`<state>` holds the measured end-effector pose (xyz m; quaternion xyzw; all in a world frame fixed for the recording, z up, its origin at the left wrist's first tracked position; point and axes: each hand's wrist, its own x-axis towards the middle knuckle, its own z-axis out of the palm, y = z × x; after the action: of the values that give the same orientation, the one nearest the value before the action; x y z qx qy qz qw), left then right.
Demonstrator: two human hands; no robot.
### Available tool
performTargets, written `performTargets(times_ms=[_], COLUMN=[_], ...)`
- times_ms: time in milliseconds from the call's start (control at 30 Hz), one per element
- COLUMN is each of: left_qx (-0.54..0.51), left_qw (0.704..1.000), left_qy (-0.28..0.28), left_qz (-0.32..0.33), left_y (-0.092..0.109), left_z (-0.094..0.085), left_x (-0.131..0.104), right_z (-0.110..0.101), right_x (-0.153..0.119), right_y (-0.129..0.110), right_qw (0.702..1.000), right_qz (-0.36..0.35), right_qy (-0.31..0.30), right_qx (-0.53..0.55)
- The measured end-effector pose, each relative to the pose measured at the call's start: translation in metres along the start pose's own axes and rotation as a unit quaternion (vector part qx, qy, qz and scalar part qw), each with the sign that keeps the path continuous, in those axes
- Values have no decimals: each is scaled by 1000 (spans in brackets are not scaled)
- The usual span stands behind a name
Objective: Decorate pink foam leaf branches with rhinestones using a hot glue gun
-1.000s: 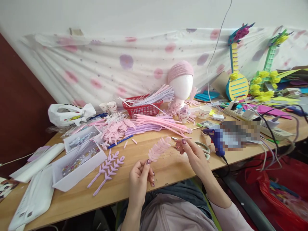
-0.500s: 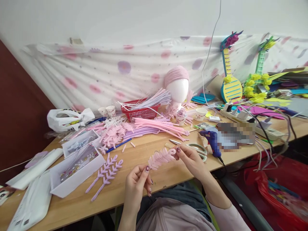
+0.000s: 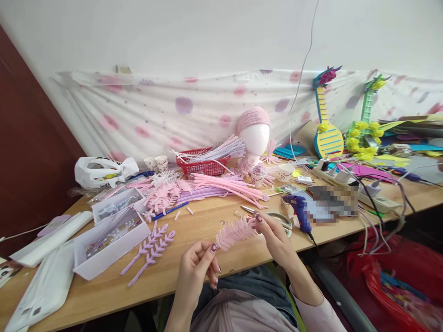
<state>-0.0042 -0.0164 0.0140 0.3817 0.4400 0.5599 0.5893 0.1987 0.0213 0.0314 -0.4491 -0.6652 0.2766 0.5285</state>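
Head view: wooden table runs across the frame, v. crowded. White wall behind, lower part covered w/ a plastic sheet in pink & purple flower print; dark red panel at far L. Along the back, L to R: white plastic bag, paper cups, red basket w/ pale fuzzy stems sticking out, white foam head w/ pink wrap, yellow & blue paper lute, green one beside it. Pink & purple stems lie in front of the basket. Nr L side: white box w/ gems, 2 purple sprigs next to it. R side: scissors, blue glue gun, power strip & cables; red bag below table edge.

Pink sprig is up btwn both hands, over the table nr its front edge. L hand pinches its lower L end, thumb on index, other fingers curled; R hand pinches the opp. end, thumb & index together. Leaflets fan out in the gap btwn.

Labels: reddish print on cups, too small to read; patch beside glue gun is pixelated, can't tell what's on it.
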Motion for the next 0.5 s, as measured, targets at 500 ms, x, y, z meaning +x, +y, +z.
performTargets(times_ms=[500], left_qx=[8], left_qw=[998], left_qy=[-51], left_qz=[27], left_y=[5], left_z=[-2], left_x=[-9], right_z=[12], right_x=[-4], right_y=[13], right_qw=[982], right_qz=[39], right_qy=[69], right_qx=[170])
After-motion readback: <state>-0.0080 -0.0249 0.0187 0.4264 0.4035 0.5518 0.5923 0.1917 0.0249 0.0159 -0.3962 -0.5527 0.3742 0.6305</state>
